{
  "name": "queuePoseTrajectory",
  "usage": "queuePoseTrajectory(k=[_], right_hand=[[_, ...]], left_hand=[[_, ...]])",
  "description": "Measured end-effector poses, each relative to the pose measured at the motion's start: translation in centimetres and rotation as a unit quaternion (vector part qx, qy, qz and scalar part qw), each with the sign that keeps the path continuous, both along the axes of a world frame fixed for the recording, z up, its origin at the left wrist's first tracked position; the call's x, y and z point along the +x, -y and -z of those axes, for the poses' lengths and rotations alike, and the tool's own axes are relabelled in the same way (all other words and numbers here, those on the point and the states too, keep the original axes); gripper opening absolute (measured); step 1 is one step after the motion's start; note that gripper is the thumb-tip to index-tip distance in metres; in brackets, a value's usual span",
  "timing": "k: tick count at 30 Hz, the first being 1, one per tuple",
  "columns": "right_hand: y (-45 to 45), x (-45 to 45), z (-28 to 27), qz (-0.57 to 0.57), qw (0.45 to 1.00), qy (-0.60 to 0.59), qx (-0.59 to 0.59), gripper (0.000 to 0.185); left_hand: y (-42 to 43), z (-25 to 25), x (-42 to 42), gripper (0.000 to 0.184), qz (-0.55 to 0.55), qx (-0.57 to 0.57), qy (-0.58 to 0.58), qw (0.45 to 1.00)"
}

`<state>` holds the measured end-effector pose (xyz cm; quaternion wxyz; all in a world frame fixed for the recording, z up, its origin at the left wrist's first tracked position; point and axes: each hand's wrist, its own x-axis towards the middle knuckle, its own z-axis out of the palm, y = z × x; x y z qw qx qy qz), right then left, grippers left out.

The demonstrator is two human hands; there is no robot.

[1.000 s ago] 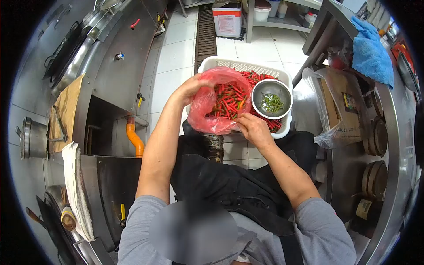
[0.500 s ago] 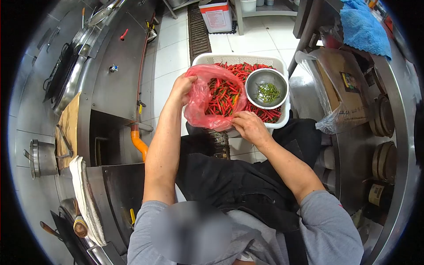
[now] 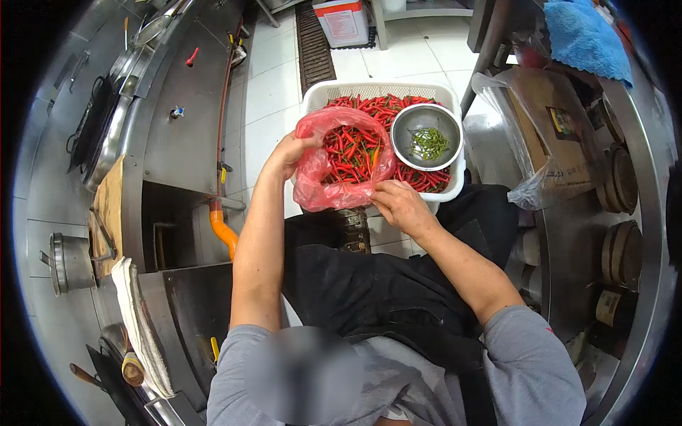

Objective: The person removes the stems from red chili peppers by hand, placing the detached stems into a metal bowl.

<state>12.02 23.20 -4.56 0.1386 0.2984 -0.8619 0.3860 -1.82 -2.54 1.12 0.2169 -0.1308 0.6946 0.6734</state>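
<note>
A thin red plastic bag (image 3: 312, 188) gapes wide, with many red chillies (image 3: 350, 153) inside it. My left hand (image 3: 290, 153) is closed around the left side of the bag's rim. At the lower right rim, my right hand (image 3: 403, 204) pinches the plastic between thumb and fingers. The bag rests over the near left part of a white plastic basket (image 3: 450, 98), in which more red chillies lie. A metal bowl (image 3: 402, 145) sits on the chillies at the basket's right and holds green chilli stems (image 3: 428, 143).
Steel kitchen units (image 3: 186, 128) line the left side, with an orange pipe (image 3: 222, 228) low down. On the right, a cardboard box in clear plastic (image 3: 550, 142) stands by steel shelves, below a blue towel (image 3: 586, 39). A floor drain grate (image 3: 314, 53) runs beyond the basket.
My left hand has moved slightly down and left with the rim, and the bag's mouth has changed shape. My right hand keeps its pinch. The view has shifted a little.
</note>
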Motion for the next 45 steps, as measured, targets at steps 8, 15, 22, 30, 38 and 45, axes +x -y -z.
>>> queuePoseTrajectory(k=[8,15,22,30,38,45], right_hand=[[1.0,-0.6,0.8,-0.002,1.0,-0.004,-0.006,0.017],[1.9,-1.9,0.3,-0.002,1.0,-0.007,-0.02,0.015],[1.8,-1.9,0.9,-0.006,1.0,0.003,0.002,0.017],[2.0,-1.9,0.4,-0.02,0.999,0.013,0.025,0.022],[-0.8,-3.4,-2.4,-0.014,0.999,0.002,0.035,0.03],[-7.2,-4.9,-4.3,0.094,0.993,-0.028,0.061,0.029]], left_hand=[[3.6,-0.2,-1.4,0.035,-0.071,0.114,-0.083,0.988],[2.0,-4.7,-2.5,0.038,-0.142,0.108,-0.172,0.969],[8.7,3.1,-2.0,0.045,-0.081,-0.159,-0.043,0.983],[5.7,-1.9,3.0,0.049,-0.053,-0.479,-0.558,0.676],[5.4,-0.1,7.8,0.021,0.289,-0.573,-0.289,0.71],[4.8,-1.7,7.0,0.018,0.139,-0.442,-0.373,0.804]])
